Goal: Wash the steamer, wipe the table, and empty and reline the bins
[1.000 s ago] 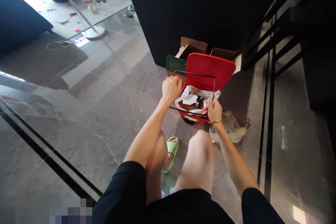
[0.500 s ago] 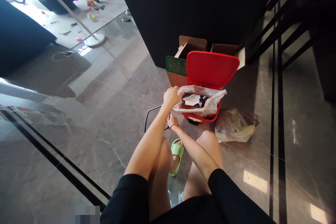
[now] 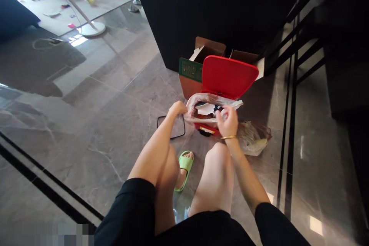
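Observation:
A red trash bin [image 3: 198, 126] stands in front of me with its red lid [image 3: 229, 77] raised. A whitish plastic bag [image 3: 201, 98] lines it, its edge spread over the rim, with torn white paper [image 3: 205, 108] and dark scraps inside. My left hand [image 3: 178, 109] is closed on the bag's left edge. Over the right front of the opening, my right hand [image 3: 228, 121] has curled fingers pinching the bag's edge; they are slightly blurred. A thin black rectangular frame [image 3: 185, 127] is on the floor under my left forearm.
Behind the bin are open cardboard boxes [image 3: 190, 84] against a black cabinet [image 3: 219, 7]. A filled plastic bag [image 3: 252, 138] lies right of the bin. Black chair legs [image 3: 305, 55] are at the right. A white stand base [image 3: 93, 29] and scattered toys are at the upper left.
My right hand has let go of the black frame and moved right to the bag's right front edge. The frame now lies on the floor. My left hand stays at the bag's left edge.

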A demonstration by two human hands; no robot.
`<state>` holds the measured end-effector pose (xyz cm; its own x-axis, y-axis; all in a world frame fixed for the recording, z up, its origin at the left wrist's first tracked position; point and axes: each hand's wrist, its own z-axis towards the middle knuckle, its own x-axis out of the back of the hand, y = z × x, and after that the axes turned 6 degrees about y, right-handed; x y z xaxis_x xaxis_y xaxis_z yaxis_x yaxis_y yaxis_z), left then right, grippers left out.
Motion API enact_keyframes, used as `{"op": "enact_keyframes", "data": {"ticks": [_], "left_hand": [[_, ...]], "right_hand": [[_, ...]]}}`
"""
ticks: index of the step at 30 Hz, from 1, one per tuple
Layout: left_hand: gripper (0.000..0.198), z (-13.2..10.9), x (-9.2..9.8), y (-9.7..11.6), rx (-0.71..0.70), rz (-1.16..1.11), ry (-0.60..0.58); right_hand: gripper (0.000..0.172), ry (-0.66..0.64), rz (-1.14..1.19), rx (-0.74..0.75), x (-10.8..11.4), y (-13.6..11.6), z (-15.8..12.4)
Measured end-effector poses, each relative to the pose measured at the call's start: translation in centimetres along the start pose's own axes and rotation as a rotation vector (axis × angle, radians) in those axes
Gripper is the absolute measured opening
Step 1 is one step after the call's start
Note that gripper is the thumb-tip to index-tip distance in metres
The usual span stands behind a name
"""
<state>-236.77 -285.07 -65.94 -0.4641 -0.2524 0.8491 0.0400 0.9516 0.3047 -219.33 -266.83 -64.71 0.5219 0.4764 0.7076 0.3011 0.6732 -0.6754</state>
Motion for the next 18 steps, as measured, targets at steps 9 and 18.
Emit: {"op": "enact_keyframes", "data": {"ticks": [9,18], "left_hand": [[0.01,-2.1,2.4,1.2,-0.02,-0.183,0.145],[0.022,-3.5,3.3,2.8,0.017,-0.548,0.502]], "right_hand": [[0.047,-0.226,-0.201,-0.404,5.0,5.7,8.9],[0.039,-0.03,0.005,-0.18,6.9,8.2,9.1]]}}
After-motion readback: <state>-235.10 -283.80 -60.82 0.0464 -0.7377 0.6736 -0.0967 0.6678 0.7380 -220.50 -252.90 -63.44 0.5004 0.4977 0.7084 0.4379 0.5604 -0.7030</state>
